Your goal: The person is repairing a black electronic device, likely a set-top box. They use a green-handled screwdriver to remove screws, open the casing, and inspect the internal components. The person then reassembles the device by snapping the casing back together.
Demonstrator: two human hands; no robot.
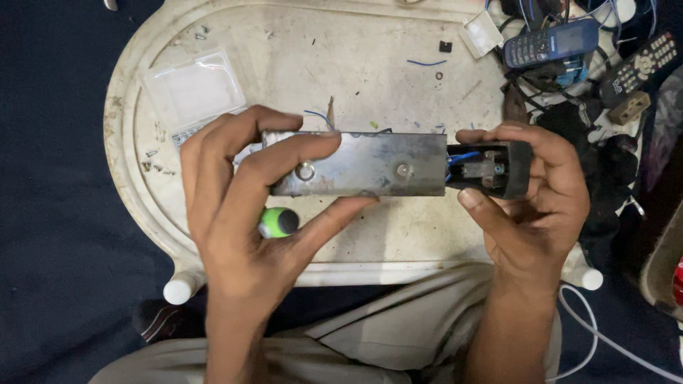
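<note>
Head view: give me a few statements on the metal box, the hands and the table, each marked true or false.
1. Both hands hold the metal box. True: left hand on one end, right hand on the black end cap.
2. Blue wires show at the cap end. True.
3. The screwdriver handle is red. False: it is green, under the left hand.
4. The phone lies at the table's left edge. False: it lies at the upper right.
5. The plastic case sits by the right hand. False: it sits upper left.
</note>
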